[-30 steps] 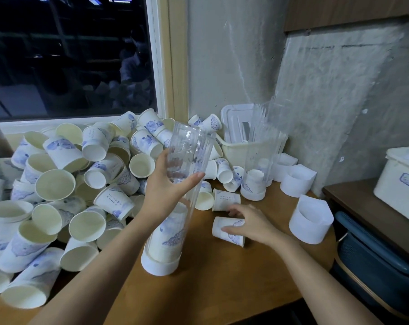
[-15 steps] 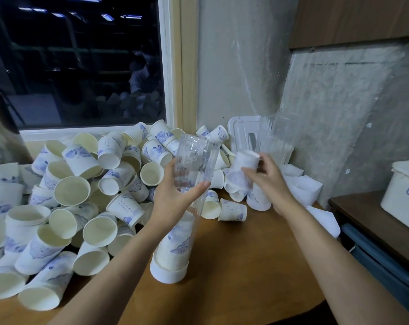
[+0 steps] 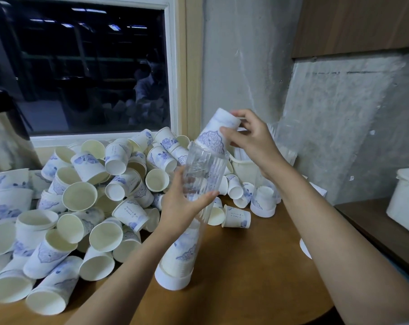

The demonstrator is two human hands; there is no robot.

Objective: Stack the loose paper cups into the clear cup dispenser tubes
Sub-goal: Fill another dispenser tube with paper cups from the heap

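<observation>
Head view: your left hand wraps the tube at mid-height, fingers closed around it, tilting its open mouth toward you so a cup can drop in. Your right hand pinches a cup by its base, rim down, its mouth just entering the tube's top below your fingertips. Stacked cups already sit below your left palm. The pile lies beyond your left knuckles.

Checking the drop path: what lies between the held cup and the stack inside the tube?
In the head view, only empty clear tube, gripped by the left hand.
</observation>
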